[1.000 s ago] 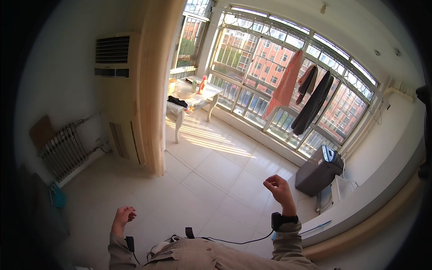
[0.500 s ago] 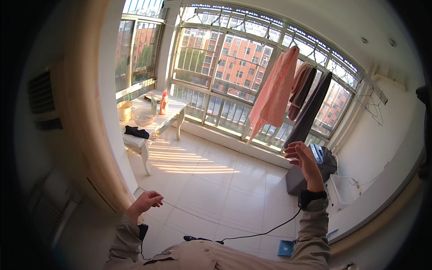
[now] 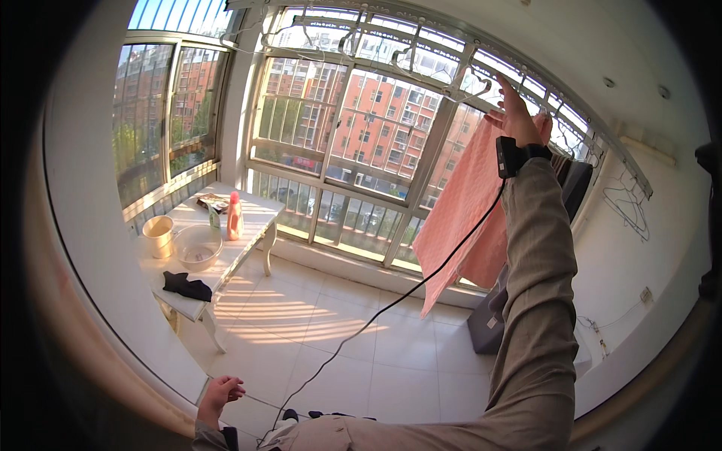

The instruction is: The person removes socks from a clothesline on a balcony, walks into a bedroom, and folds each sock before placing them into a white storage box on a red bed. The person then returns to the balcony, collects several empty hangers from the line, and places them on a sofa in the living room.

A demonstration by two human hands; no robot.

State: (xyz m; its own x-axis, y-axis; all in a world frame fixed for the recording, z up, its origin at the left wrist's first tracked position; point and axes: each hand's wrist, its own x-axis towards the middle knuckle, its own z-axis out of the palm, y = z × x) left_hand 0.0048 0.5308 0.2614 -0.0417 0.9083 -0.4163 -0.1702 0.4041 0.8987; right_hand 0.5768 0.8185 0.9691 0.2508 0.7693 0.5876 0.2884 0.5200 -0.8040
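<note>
My right hand (image 3: 514,114) is raised high on an outstretched arm, fingers extended and apart, with nothing seen in it. It is close to the top of a pink towel (image 3: 465,207) that hangs below the drying rack (image 3: 634,161). Whether the fingertips touch the towel or a hanger, I cannot tell. Behind my forearm a dark garment (image 3: 577,188) hangs, partly hidden. Several wire hangers (image 3: 406,62) dangle from the rack to the left of the hand. Low at the left, my left hand (image 3: 220,394) is loosely bent, its fingers a little apart and holding nothing.
A white table (image 3: 257,218) at the left bears a beige bucket (image 3: 159,239), a clear basin (image 3: 198,254), a pink bottle (image 3: 235,218) and a black cloth (image 3: 186,286). A grey box-like appliance (image 3: 485,328) stands at the right. A black cable (image 3: 380,312) runs from my right wrist.
My right hand has risen from near the grey appliance to the top of the pink towel. My left hand has dropped lower in view. The room's things appear larger and shifted.
</note>
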